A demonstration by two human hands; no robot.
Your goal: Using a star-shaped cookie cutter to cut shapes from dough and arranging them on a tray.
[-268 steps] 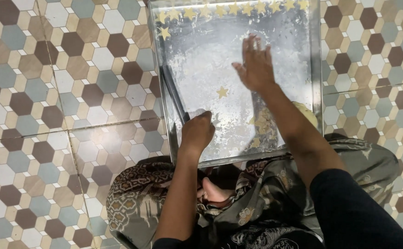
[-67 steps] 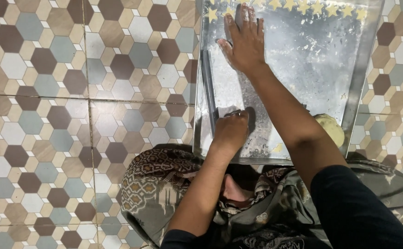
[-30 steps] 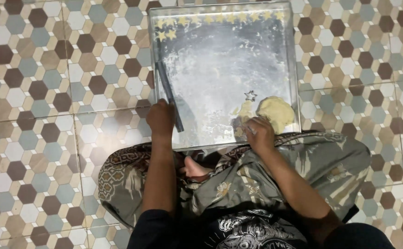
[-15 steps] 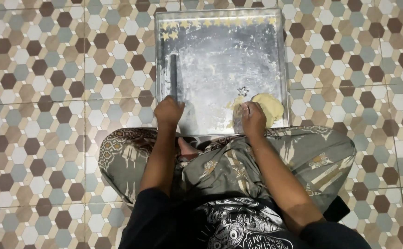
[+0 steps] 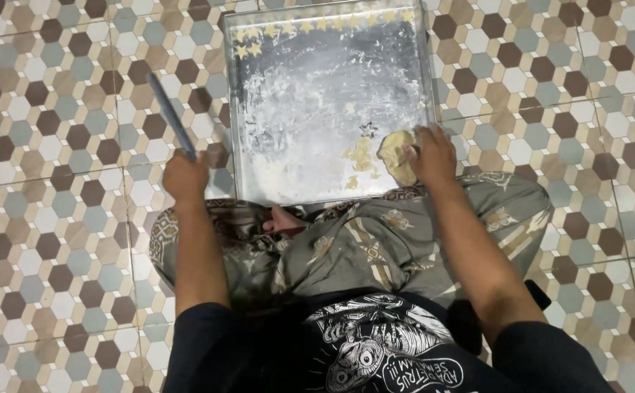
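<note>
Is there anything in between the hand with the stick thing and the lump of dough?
Nothing stands up in the way. The left hand holds the long thin tool over the floor beside the tray. Between it and the dough lump lie only the tray's floury bottom and flat dough scraps. The right hand already touches the lump.

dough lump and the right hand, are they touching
Touching: the head view shows the right hand with its fingers pressed on the dough lump at the edge of the floured tray.

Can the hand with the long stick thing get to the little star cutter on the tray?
Probably yes. The left hand holds the long rod beside the tray, and the floured metal between it and the star cutter lies bare. The hand is full, though, so picking it up would be awkward.
</note>
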